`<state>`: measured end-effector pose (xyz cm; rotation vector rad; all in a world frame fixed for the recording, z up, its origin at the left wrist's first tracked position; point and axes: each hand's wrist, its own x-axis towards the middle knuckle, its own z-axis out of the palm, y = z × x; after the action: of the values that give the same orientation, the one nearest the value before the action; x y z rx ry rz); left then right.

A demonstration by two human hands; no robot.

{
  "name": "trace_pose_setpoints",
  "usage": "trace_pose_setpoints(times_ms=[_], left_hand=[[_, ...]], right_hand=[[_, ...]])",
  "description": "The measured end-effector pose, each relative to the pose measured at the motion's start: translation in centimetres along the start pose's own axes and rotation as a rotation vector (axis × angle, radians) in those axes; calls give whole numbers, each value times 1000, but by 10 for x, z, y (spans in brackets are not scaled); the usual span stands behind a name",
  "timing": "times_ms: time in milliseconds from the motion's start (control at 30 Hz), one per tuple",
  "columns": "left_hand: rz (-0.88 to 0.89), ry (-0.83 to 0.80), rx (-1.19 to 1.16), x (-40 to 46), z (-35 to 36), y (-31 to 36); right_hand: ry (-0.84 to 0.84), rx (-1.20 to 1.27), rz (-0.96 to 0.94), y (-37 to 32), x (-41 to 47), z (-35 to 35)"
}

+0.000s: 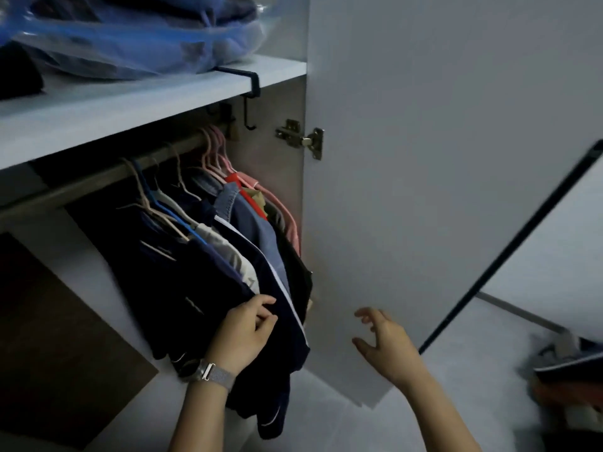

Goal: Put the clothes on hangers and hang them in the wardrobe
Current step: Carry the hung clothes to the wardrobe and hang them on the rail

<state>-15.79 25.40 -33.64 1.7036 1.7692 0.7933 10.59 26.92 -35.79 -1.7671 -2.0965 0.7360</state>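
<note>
Several garments hang on hangers from the wardrobe rail point(98, 181), mostly dark blue ones, with pink hangers point(215, 148) at the right end. My left hand point(243, 334), with a watch at the wrist, pinches the lower part of a dark navy garment point(202, 298) among the hanging clothes. My right hand point(381, 337) hovers in front of the open white wardrobe door point(424, 158), fingers spread and loosely bent, holding nothing.
A white shelf point(130, 102) above the rail carries blue plastic bags of folded clothes point(130, 34). A black hook point(249, 109) hangs from the shelf edge. A pile of clothes point(567, 370) lies at the lower right. A brown panel point(49, 337) stands at the lower left.
</note>
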Motion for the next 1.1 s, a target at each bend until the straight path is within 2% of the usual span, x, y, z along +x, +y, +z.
trace_pose_setpoints(times_ms=[167,367,500,733,933,1100], left_hand=[[84,-51,75,-17,56,52],[228,-255,314,-48,140,107],[369,-374,351,-65,204,152],[678,-568,324,-112,310,243],[934,-719,429,-153,386,324],[1115,-917,410,-202,458,382]], right_hand=[[30,-67,155,60,-66,-38],[90,-54,375,135,-166,-65],[159,-75,537,182,-242,-85],[352,9,834,251,-375,-107],[595,116,1109,270,-469,-100],[702,157,1339,286,-532,-100]])
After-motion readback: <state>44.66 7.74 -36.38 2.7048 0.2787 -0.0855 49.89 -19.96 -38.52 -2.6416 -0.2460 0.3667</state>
